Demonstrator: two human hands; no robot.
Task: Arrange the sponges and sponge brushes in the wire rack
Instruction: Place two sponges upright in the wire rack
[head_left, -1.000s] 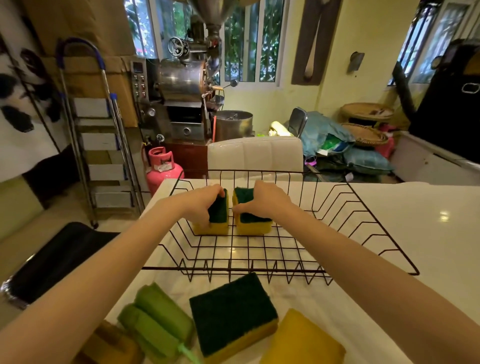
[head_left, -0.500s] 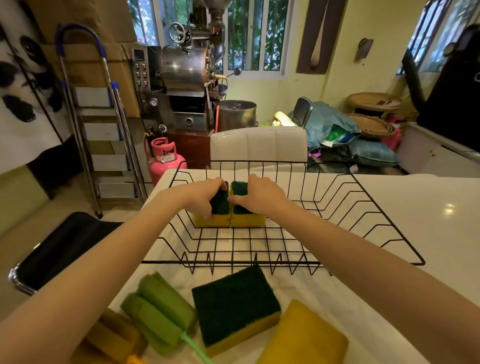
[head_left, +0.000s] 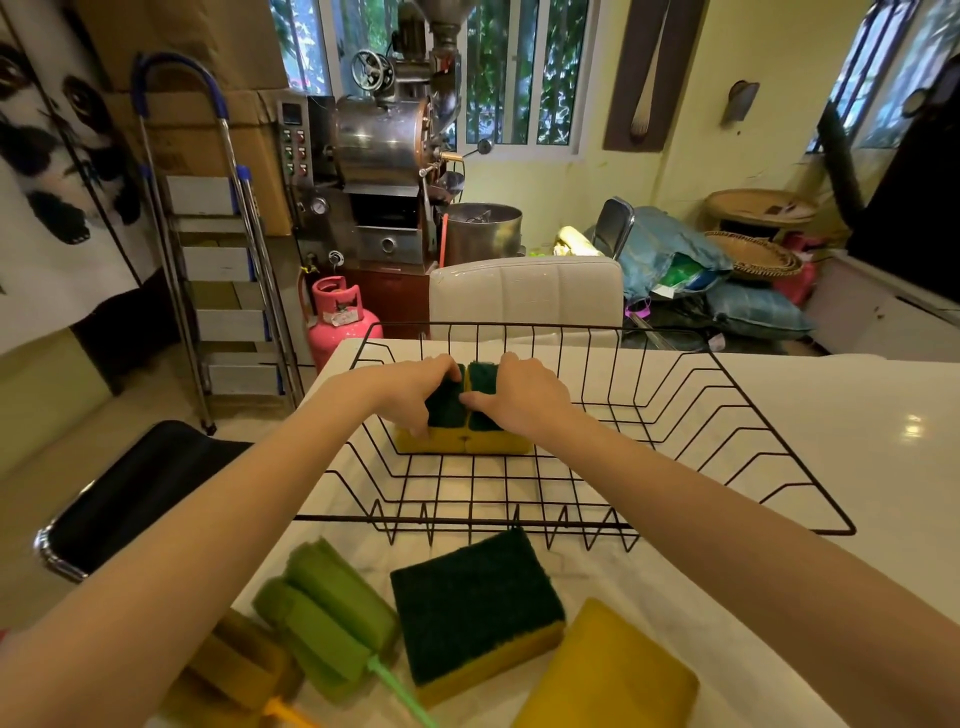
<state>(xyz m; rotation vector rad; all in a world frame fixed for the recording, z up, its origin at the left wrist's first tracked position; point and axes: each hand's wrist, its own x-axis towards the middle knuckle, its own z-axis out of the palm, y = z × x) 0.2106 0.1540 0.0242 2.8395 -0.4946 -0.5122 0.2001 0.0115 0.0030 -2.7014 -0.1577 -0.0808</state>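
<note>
A black wire rack (head_left: 727, 415) stands on the white table (head_left: 857, 467). Inside it, at the far left, two yellow sponges with green scourer tops lie flat, side by side and touching. My left hand (head_left: 410, 389) rests on the left sponge (head_left: 441, 410) with its fingers around it. My right hand (head_left: 524, 395) presses on the right sponge (head_left: 498, 441). On the table in front of the rack lie a third green-topped sponge (head_left: 475, 597), a plain yellow sponge (head_left: 608, 675), a green sponge brush (head_left: 327, 613) and a yellow sponge brush (head_left: 234, 670).
A white chair back (head_left: 524, 296) stands behind the table. To the left are a black seat (head_left: 135, 499), a stepladder (head_left: 218, 260) and a pink gas cylinder (head_left: 337, 317). The right part of the rack holds nothing.
The two sponges stood apart a second ago. My hands have pushed them together and laid them flat on the rack floor.
</note>
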